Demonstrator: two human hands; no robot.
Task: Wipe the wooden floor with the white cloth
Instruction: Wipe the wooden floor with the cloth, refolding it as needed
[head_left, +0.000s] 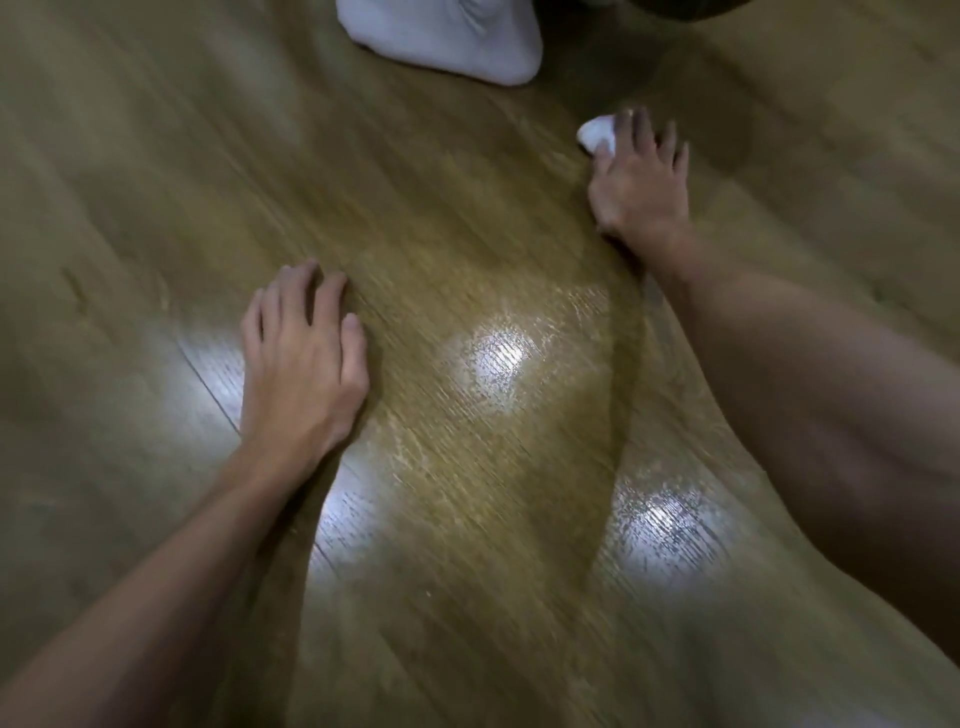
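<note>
The right hand (636, 179) lies on the wooden floor (467, 441) toward the far right of the view, arm stretched out, its grip pressing down on the white cloth (597, 132); the fingers spread over the cloth, only a small bunched part of which shows past the fingertips. The left hand (301, 353) rests flat on the floor nearer the person, well apart from the cloth, its grip released, fingers slightly bent with their tips on the boards and holding nothing. Between the two arms the boards shine with bright patches of reflected light. At the far edge of the view a white sock (447, 36) sits on the floor, near the cloth but apart from it.
</note>
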